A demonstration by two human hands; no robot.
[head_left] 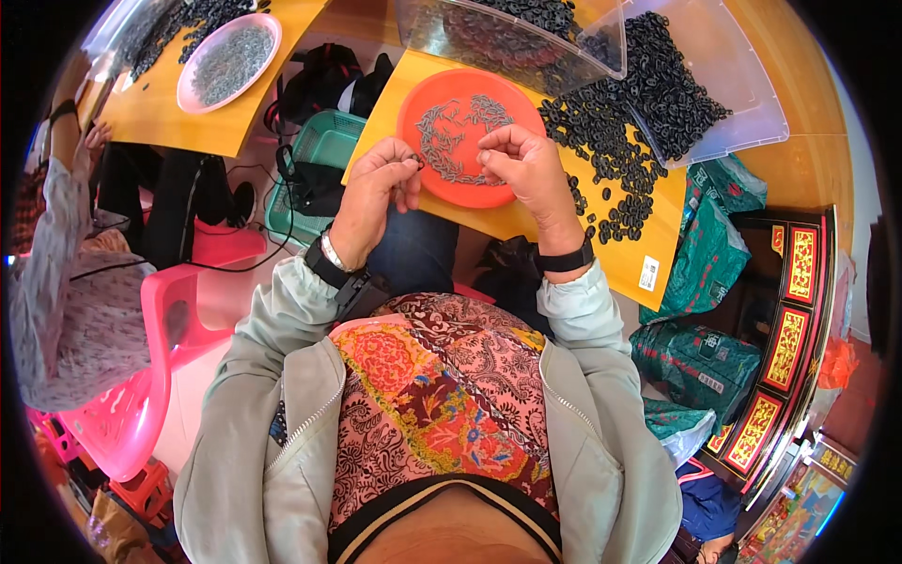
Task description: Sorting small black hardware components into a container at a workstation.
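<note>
An orange-red plate (474, 195) lies on the yellow tabletop in front of me, with many small grey screw-like pieces (440, 150) scattered over it. Above its left edge, my left hand (376, 188) is closed in a pinch, and a small black piece (417, 161) shows at the fingertips. My right hand (531, 174) hovers over the plate's right side, thumb and index finger pressed together; whatever they may hold is too small to make out. The two hands are apart. Loose black oval pieces (611, 141) lie in a spread just right of my right hand.
A clear bin (752, 103) tipped at the far right spills black pieces; another clear bin (507, 42) stands behind the plate. Green bags (695, 362) sit at right. To the left are a green basket (324, 141), a pink chair (155, 348) and a person (75, 291) at another table.
</note>
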